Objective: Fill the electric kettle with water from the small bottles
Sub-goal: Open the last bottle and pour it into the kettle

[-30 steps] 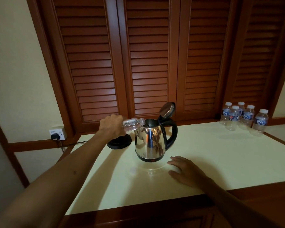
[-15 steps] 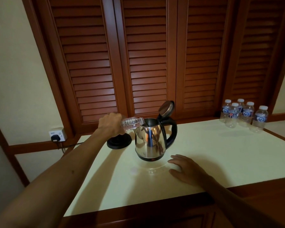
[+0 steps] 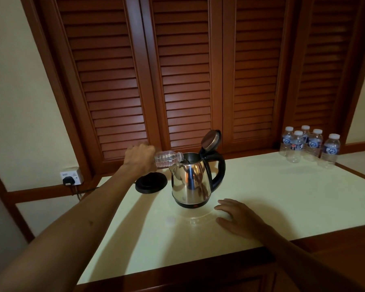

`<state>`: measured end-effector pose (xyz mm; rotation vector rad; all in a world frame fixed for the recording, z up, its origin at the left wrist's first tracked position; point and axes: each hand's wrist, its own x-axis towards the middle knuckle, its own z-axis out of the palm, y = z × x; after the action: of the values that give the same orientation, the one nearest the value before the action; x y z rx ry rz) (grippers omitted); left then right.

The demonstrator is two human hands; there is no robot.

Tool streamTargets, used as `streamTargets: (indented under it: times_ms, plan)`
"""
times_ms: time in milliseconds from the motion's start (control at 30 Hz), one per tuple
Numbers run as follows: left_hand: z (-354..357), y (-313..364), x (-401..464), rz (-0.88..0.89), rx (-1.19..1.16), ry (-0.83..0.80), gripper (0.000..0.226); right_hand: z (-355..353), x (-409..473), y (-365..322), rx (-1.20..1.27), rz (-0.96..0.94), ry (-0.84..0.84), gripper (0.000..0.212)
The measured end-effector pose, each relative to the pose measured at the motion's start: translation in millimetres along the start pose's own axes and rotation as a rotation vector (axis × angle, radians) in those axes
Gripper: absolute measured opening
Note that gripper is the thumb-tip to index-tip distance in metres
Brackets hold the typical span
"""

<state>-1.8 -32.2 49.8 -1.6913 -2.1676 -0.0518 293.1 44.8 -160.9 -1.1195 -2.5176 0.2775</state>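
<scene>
A steel electric kettle [image 3: 191, 182] with a black handle stands on the pale tabletop [image 3: 282, 197], its lid [image 3: 211, 140] swung up and open. My left hand [image 3: 140, 158] grips a small clear bottle [image 3: 167, 158] lying nearly level, its mouth over the kettle's opening. My right hand [image 3: 237, 217] rests flat on the table, just right of the kettle's foot, fingers relaxed and holding nothing. Several capped small water bottles [image 3: 310, 144] stand grouped at the back right of the table.
The kettle's black power base [image 3: 151, 183] sits behind and left of the kettle. Its cord runs to a plug in a wall socket [image 3: 71, 175] on the left. A white bottle cap [image 3: 170, 220] lies in front of the kettle. Louvred wooden doors [image 3: 188, 76] fill the back.
The bottle stays tipped over the kettle's opening in my left hand. My right hand has not moved; only the view has shifted slightly.
</scene>
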Motion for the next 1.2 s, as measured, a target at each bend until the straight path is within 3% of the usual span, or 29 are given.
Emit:
streamTargets:
  times_ms: [633,1200]
  plan:
    - [1,-4,13,0.118,0.098,0.092,0.06,0,1,0,0.004,0.001,0.014,0.053]
    - [-1,3,24,0.191,0.189,0.243,0.052,-2,2,-4,-0.002,0.018,0.018,0.053]
